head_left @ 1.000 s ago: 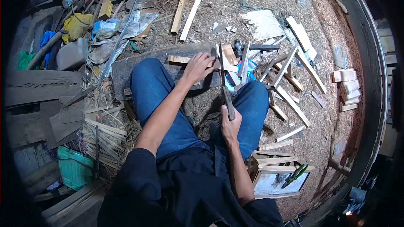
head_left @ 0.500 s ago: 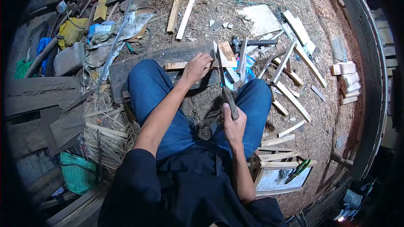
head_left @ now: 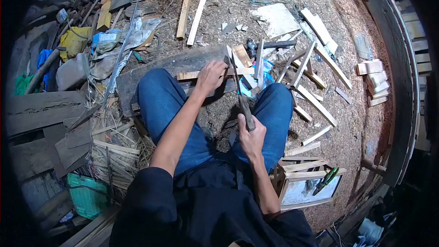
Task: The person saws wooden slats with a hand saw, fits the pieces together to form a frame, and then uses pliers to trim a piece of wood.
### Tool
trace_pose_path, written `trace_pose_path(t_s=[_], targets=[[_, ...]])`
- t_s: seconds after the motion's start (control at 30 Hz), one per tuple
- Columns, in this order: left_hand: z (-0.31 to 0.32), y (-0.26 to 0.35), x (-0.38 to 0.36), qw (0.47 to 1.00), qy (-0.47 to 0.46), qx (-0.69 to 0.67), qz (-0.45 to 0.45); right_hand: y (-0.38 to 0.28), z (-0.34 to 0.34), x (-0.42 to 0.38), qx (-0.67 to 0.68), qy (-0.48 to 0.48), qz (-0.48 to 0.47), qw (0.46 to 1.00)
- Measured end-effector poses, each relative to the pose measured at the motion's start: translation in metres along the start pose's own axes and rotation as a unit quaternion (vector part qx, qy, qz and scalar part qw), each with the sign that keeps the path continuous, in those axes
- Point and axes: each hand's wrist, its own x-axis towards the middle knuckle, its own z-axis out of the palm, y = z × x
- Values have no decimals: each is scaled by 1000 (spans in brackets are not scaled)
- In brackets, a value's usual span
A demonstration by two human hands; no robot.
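Observation:
My left hand is closed over a pale wooden strip and presses it down on a dark, worn board in front of my knees. In my right hand is the dark handle of a saw. Its narrow blade points away from me and crosses the strip just right of my left fingers. The strip's right end sticks out past the blade. Close by on the right lie short wood pieces and a hammer.
Joined wooden strips lie right of my knee. Green-handled pliers rest on a wood-framed box. Small blocks are stacked far right. A green plastic container and scrap wood are at left; wood shavings cover the ground.
The view has shifted slightly, moving the scene a little to the left. My right hand and the saw have moved slightly; my left hand stays on the strip.

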Motion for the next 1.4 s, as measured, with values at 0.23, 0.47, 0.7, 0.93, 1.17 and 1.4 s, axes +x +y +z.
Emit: trace_pose_path(t_s=[0.23, 0.47, 0.7, 0.93, 1.17, 1.4], targets=[[-29, 11, 25, 991, -99, 37, -88, 9, -12, -3, -6, 14, -77, 997], [-50, 8, 34, 987, -130, 9, -89, 28, -8, 0, 16, 5, -140, 990], [-22, 5, 24, 990, 2, 125, 71, 19, 7, -22, 120, 31, -13, 992], [-7, 6, 14, 993, 16, 116, 24, 24, 14, -22, 102, 29, -23, 994], [-10, 4, 7, 990, -19, 141, -18, 23, 15, -15, 186, 10, 22, 982], [-9, -8, 4, 997, -20, 58, 43, 34, 12, 3, 154, -10, -6, 988]])
